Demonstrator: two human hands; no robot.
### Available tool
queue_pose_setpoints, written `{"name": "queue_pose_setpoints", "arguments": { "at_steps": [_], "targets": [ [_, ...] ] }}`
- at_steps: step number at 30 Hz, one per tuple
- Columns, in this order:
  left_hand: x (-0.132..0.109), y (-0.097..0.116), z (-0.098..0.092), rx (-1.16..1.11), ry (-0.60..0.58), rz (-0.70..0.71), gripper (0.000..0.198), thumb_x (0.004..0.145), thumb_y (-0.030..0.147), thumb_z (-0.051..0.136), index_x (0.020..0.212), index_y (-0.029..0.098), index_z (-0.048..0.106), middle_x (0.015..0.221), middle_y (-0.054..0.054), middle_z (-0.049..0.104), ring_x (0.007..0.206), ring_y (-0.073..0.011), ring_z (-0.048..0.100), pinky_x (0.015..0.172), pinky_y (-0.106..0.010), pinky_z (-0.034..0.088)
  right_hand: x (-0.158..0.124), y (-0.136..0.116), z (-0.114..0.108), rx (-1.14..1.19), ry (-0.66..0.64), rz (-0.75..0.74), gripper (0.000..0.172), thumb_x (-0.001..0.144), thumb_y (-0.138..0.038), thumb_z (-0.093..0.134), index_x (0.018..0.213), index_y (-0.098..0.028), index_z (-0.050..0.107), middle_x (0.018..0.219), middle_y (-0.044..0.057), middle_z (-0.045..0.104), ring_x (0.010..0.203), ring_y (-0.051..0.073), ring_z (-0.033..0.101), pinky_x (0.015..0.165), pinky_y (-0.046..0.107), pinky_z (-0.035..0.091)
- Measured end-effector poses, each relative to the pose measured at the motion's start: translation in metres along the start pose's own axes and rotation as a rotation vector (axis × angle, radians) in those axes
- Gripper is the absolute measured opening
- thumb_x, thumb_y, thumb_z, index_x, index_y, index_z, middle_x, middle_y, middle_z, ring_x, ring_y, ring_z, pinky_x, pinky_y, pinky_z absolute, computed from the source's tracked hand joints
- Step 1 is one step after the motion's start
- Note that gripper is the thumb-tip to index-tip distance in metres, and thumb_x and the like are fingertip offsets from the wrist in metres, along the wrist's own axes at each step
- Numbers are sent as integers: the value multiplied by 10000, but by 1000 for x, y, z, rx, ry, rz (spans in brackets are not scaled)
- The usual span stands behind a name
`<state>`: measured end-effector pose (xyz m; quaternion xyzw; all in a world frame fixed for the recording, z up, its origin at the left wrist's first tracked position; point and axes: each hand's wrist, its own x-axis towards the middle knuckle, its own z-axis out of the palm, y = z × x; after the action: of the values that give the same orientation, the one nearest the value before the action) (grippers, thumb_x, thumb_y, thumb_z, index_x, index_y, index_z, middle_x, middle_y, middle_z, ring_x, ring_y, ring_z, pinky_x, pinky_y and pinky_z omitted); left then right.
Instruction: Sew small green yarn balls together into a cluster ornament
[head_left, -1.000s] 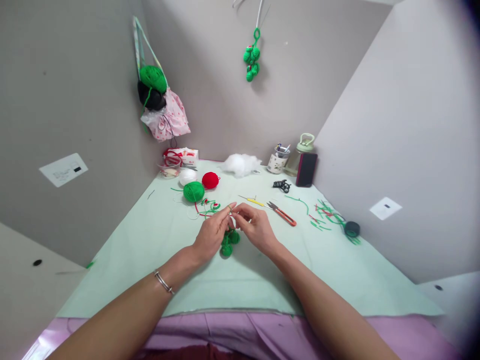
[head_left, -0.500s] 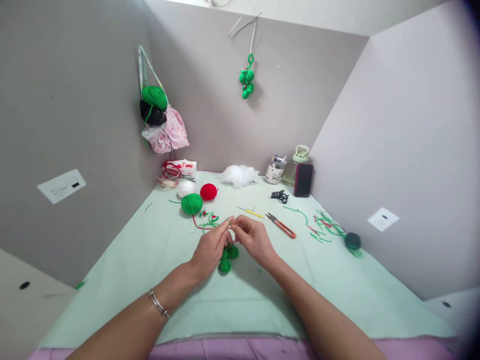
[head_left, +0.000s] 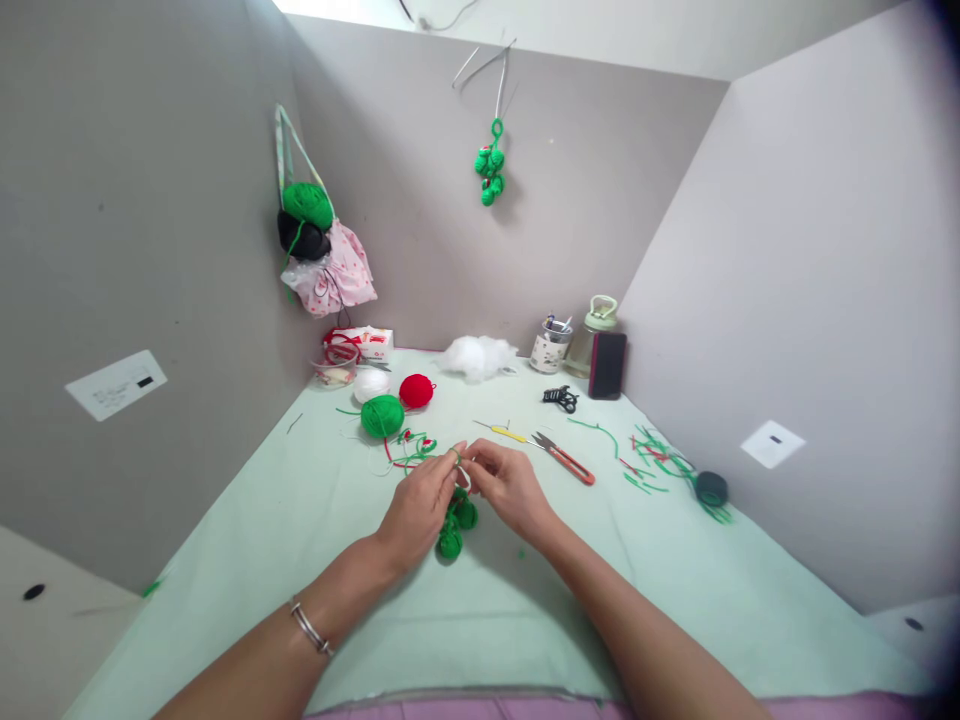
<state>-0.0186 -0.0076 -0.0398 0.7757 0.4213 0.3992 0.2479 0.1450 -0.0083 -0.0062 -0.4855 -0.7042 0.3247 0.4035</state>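
Observation:
My left hand and my right hand meet over the middle of the pale green table cloth. Both pinch the top of a cluster of small green crocheted balls, which hangs between them and rests on the cloth. Fingertips touch at the pinch point. A green strand runs from there toward loose red and green yarn just behind my left hand. A silver bracelet sits on my left wrist.
Green, red and white yarn balls lie behind-left. A yellow crochet hook, orange snips, stuffing, a pen cup, bottle, phone and yarn scraps lie right. A finished green cluster hangs on the wall.
The view has tilted upward, so the table and hands sit lower in frame. The hands keep pinching the green cluster at the same spot, shifting only slightly.

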Motion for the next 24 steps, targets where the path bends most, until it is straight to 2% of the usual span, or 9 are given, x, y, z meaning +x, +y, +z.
{"name": "queue_pose_setpoints", "arguments": {
  "at_steps": [3,10,15,24],
  "targets": [
    [1,1,-1,72,25,40,388,1016,266,368,1309,197,612,1112,-94,682,1084,-234,608,1008,-426,473,2,4,0,-50,9,-7,156,865,-233,547,852,-215,701,596,-35,592,547,118,519,565,229,395],
    [1,1,-2,132,56,56,388,1014,228,357,1308,212,610,1427,-99,553,1321,-246,496,1152,-491,375,4,8,-1,-58,6,-32,163,878,-230,540,857,-214,702,576,-39,586,544,119,520,578,234,394],
    [2,-1,-1,161,42,85,391,1013,221,358,1315,227,606,1469,-96,528,1369,-249,459,1167,-511,353,4,5,-2,-10,6,-2,156,873,-238,543,859,-210,695,570,-35,590,546,126,545,584,238,415],
    [3,-3,-2,219,33,97,396,1009,209,349,1312,177,601,1487,-117,519,1408,-249,423,1201,-508,314,6,5,-3,84,-39,34,142,855,-282,563,826,-191,668,549,-38,577,524,121,552,556,236,423]
  ]
}}
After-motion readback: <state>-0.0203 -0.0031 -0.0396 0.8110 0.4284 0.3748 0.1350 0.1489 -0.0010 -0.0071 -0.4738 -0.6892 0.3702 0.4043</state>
